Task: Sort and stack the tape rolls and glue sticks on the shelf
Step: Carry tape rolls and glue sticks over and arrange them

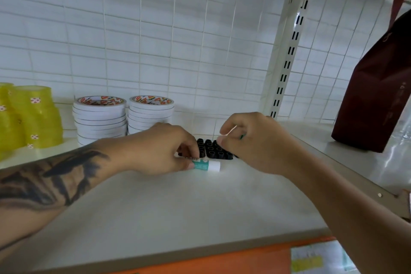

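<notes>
two hands: both over the shelf (178,207).
left hand (160,149): fingers curled, pinching a teal-and-white glue stick (206,165) lying on the shelf.
right hand (251,142): fingers curled; what they hold, cannot tell.
black caps (213,150): upright cluster between the fingers.
white tape stacks (100,118): behind left fingers.
yellow tape rolls (31,118): far left.

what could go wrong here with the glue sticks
The glue stick lies on its side under the left hand; being round, it might roll toward the shelf front if released. The right hand works right above the black caps and could knock that upright cluster over.
</notes>
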`<action>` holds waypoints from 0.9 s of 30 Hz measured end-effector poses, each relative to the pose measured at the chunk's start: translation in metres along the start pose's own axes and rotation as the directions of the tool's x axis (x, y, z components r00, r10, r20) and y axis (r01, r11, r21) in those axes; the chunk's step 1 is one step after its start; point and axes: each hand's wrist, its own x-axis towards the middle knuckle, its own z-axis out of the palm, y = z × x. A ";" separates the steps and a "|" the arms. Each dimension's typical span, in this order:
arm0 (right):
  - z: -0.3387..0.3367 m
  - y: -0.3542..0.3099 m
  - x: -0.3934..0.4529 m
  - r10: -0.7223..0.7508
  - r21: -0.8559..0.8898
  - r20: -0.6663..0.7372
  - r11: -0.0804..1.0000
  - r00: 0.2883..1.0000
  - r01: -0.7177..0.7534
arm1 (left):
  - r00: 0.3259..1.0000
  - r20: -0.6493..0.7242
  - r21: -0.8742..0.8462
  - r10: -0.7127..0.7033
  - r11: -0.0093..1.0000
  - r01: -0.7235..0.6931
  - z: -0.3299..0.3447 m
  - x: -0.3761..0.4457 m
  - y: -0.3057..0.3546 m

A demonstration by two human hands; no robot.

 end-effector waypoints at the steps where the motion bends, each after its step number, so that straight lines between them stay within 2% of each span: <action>1: 0.003 0.001 -0.003 0.003 0.005 0.017 1.000 1.000 -0.003 | 1.000 -0.029 -0.050 -0.001 0.999 0.000 0.001 0.002 0.001; 3: 0.004 0.004 -0.007 0.027 0.013 0.035 1.000 0.999 -0.027 | 0.994 -0.104 -0.182 -0.009 0.983 -0.010 0.004 0.005 0.009; 5: 0.004 0.006 -0.006 0.032 0.080 -0.005 0.996 0.999 -0.031 | 0.983 -0.182 -0.350 -0.037 0.936 -0.029 0.007 0.006 0.020; 9: -0.004 0.010 -0.001 0.063 0.416 -0.134 0.909 0.989 -0.002 | 0.952 -0.296 -0.505 -0.083 0.859 -0.082 0.017 0.011 0.037; 10: -0.007 0.011 0.001 0.071 0.438 -0.159 0.899 0.985 0.005 | 0.950 -0.304 -0.480 -0.079 0.874 -0.081 0.019 0.012 0.039; 11: -0.009 0.013 0.003 0.072 0.427 -0.197 0.904 0.978 0.019 | 0.951 -0.304 -0.384 -0.060 0.921 -0.065 0.021 0.012 0.041; 12: -0.012 0.015 0.006 0.065 0.375 -0.246 0.927 0.967 0.033 | 0.957 -0.288 -0.219 -0.026 0.975 -0.039 0.023 0.012 0.043; 14: -0.014 0.022 0.016 0.038 0.203 -0.331 0.979 0.943 0.032 | 0.986 -0.166 0.103 -0.002 0.994 0.019 0.031 0.011 0.044; 15: -0.014 0.025 0.022 0.023 0.111 -0.348 0.994 0.937 0.017 | 0.996 -0.077 0.179 -0.046 0.982 0.059 0.035 0.011 0.045; 18: -0.013 0.041 0.037 0.011 -0.060 -0.317 0.998 0.948 -0.031 | 0.981 0.115 0.207 -0.157 0.969 0.131 0.045 0.011 0.045; 22: -0.009 0.062 0.050 0.025 -0.177 -0.274 0.981 0.961 -0.076 | 0.968 0.195 0.137 -0.156 0.982 0.131 0.048 0.013 0.041; 27: 0.000 0.075 0.057 -0.013 -0.150 -0.297 0.988 0.955 -0.033 | 0.964 0.218 0.171 -0.150 0.979 0.114 0.050 0.016 0.039</action>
